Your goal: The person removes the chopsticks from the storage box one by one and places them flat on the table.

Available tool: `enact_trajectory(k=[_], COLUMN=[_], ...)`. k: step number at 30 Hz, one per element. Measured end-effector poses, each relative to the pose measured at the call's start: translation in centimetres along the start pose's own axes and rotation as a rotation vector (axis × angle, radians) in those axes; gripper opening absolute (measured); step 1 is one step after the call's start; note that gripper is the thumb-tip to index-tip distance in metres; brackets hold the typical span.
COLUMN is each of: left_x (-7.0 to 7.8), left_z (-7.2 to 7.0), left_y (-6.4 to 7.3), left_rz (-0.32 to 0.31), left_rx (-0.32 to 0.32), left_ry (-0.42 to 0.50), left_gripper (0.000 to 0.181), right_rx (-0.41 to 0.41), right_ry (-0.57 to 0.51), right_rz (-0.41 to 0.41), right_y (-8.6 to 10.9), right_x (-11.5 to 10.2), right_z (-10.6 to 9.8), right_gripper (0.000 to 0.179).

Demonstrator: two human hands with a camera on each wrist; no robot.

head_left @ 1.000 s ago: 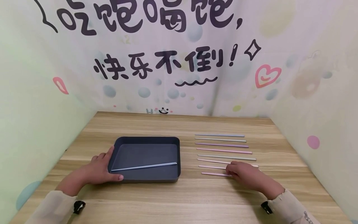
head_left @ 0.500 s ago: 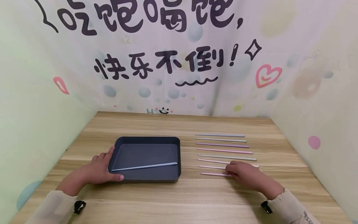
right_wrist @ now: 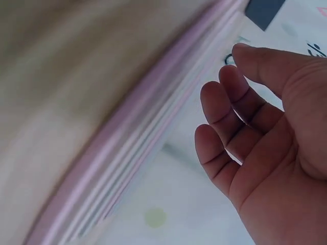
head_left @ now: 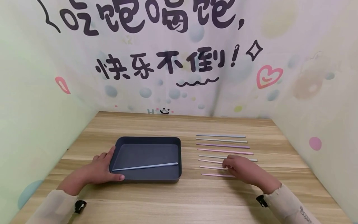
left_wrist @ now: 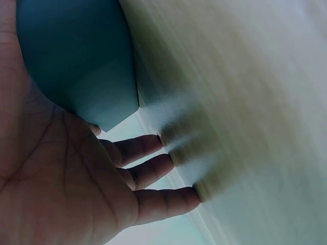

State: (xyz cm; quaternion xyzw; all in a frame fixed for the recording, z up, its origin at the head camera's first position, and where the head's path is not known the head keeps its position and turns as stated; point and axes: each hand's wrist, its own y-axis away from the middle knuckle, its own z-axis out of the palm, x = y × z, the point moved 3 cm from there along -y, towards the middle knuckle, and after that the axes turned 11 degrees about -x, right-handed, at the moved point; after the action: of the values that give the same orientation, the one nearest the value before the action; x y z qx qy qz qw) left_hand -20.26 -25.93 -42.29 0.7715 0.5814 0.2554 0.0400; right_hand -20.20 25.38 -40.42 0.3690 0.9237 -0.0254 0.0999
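Observation:
My left hand (head_left: 99,169) rests against the left front corner of a dark rectangular tray (head_left: 145,180), its thumb along the front wall. In the left wrist view the other fingers (left_wrist: 166,203) are fairly straight, their tips at the tabletop. One blue chopstick (head_left: 145,166) lies slantwise inside the tray. My right hand (head_left: 246,169) hovers over the near chopsticks of a row, covering their thick ends. Its fingers (right_wrist: 214,102) are loosely bent with nothing between them in the right wrist view. Nearest it are a pink chopstick (head_left: 216,175), a white chopstick (head_left: 209,167) and a pale pink chopstick (head_left: 208,161).
Farther back in the row lie a grey-green chopstick (head_left: 213,156), a pink chopstick (head_left: 225,151), a purple chopstick (head_left: 222,145) and others, roughly parallel. The wooden table (head_left: 179,202) is bounded by a printed cloth (head_left: 179,102) at the back and sides.
My right hand has lifted a little and shifted slightly left and away from me, its fingers now farther over the row. The left hand, tray and chopsticks look unmoved.

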Motion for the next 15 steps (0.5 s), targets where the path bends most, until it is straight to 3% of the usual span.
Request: enact_trajectory(k=[8,15], left_x=[0.1,-0.1], left_z=[-0.2,0.1], left_y=[0.1,-0.1], left_rz=[-0.002,0.001], left_rx=[0.002,0.007], left_ry=[0.003,-0.002], left_gripper=[0.133,0.134], right_rx=[0.004,-0.005], right_ry=[-0.033,-0.031], right_rz=[-0.056,-0.106], right_y=[-4.1,-8.4], right_x=[-1.4,-3.9], right_z=[-0.9,-1.6], right_gripper=[0.017,0.012])
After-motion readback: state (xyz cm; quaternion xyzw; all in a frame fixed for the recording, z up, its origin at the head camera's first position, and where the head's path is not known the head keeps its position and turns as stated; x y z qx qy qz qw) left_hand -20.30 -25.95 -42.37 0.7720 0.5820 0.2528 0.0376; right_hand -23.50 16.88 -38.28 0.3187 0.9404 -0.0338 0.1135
